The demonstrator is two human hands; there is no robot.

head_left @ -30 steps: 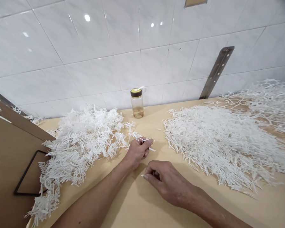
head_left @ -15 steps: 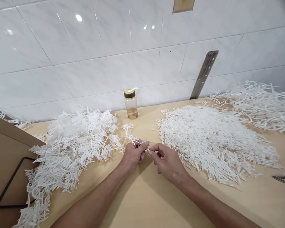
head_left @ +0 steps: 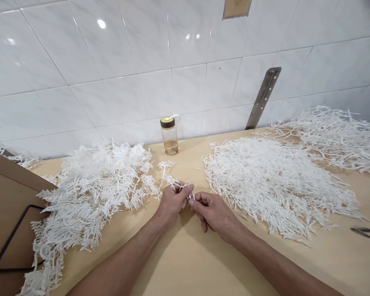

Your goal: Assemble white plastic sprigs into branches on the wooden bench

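Note:
My left hand (head_left: 174, 200) is closed on a thin white plastic branch (head_left: 176, 183), whose forked end sticks out above the fingers. Close on its right, my right hand (head_left: 211, 209) pinches small white tips (head_left: 191, 197) between thumb and forefinger. Whether these tips belong to the same branch is hard to see. Just beyond the left hand lies a loose white sprig (head_left: 164, 169). A heap of bushy white sprigs (head_left: 101, 185) spreads to the left, and a flatter heap of thin white stems (head_left: 274, 176) to the right.
A bottle (head_left: 170, 136) with a dark lid stands near the tiled wall (head_left: 117, 53). At the far left is a brown box (head_left: 9, 197) with a black-edged handle hole. More white branches (head_left: 342, 135) lie at the back right. Small metal snips (head_left: 361, 232) rest at the right.
My right hand has shifted slightly down and left, its fingers closer to the left hand. The left hand stays almost in place. The view has moved a little.

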